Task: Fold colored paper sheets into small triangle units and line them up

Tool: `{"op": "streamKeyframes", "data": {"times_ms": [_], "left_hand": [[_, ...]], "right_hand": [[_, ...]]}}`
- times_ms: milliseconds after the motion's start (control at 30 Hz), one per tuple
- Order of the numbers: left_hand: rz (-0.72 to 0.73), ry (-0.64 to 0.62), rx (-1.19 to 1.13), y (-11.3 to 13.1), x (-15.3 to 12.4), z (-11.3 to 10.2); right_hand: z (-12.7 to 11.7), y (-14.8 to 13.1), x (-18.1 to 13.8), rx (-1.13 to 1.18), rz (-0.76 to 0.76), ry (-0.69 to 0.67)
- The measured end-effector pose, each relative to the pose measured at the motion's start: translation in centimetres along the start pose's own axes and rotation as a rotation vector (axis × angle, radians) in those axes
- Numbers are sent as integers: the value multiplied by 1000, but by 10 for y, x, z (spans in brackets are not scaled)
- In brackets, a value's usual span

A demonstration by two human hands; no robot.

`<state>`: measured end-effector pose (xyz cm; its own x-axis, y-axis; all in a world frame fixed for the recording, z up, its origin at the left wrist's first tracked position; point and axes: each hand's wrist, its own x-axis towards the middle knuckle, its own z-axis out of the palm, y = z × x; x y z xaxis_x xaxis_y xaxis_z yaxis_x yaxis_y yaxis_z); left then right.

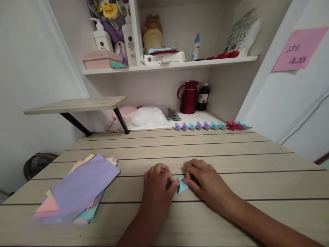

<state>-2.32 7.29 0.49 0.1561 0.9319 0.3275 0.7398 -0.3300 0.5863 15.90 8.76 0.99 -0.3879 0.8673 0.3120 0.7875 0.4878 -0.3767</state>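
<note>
A small folded piece of light blue paper (182, 185) lies on the wooden table (231, 154) between my two hands. My left hand (158, 181) has its fingers curled and pinches the paper's left edge. My right hand (203, 180) is also curled, pressing and pinching the paper's right side. Much of the paper is hidden under my fingers.
A fanned stack of coloured paper sheets (79, 188), purple on top, lies at the left. A row of several finished folded paper pieces (210, 125) lines the table's back edge. Behind stand a red jug (189, 97), a dark bottle (203, 97) and a low wooden riser (77, 104).
</note>
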Motion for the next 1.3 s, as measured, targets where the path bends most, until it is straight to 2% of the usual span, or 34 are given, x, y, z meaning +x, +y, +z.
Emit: {"op": "streamKeyframes", "data": {"times_ms": [300,500,700,800,867,967,1067,1300], "left_hand": [[22,-61,98,3,-3,-2],[53,-123,278,13,-1,-8],[75,-101,384,16,-3,-10],[154,-95,374,13,-6,-8],[261,-113,371,10,-10,-6],[438,-99,401,5,-16,-2],[556,-76,434,0,-20,2],[589,-102,413,-7,-20,2]], "right_hand": [[1,7,2,109,8,0],[7,15,5,200,18,-4],[7,11,11,117,83,-12],[5,9,13,69,124,-13],[5,9,14,70,134,2],[5,12,14,128,137,11],[5,17,14,227,139,0],[-2,25,6,474,116,-7]]}}
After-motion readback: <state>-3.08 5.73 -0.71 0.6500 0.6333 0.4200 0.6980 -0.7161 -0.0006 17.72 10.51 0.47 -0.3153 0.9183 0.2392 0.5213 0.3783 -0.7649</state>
